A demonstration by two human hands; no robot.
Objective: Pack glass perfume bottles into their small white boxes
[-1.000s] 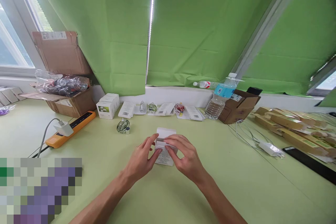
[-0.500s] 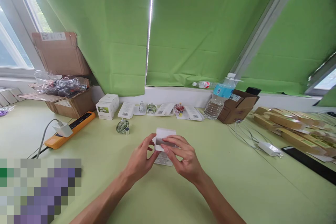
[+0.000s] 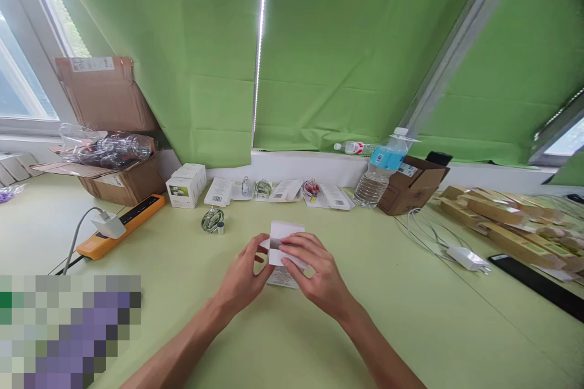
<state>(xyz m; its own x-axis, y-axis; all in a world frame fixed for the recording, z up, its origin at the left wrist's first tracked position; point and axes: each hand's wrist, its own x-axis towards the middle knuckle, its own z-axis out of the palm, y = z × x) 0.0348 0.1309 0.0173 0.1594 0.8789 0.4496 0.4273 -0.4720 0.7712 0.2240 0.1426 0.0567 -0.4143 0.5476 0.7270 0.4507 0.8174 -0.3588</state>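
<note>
Between my hands is a small white cardboard box [image 3: 287,230] with its top flap raised and printing on its near lower part. My left hand [image 3: 246,270] grips the box's left side, thumb at the front and fingers curled behind. My right hand [image 3: 322,267] has its fingertips over the box's opening and its thumb against the near face. Whatever is inside the box is hidden. A coiled green wire bundle with a small silver cylinder [image 3: 221,228] lies beyond my left hand.
White boxes [image 3: 182,191], flattened cartons [image 3: 219,192] and coiled wires line the back. A large water bottle [image 3: 376,176] leans by a brown box [image 3: 406,188]. On the left are an orange power strip [image 3: 121,228] and an open carton [image 3: 123,182]; a white charger [image 3: 468,258] lies right.
My right fingers have shifted slightly on the box, and the thumb now lies closer against its near edge. My left hand keeps its hold.
</note>
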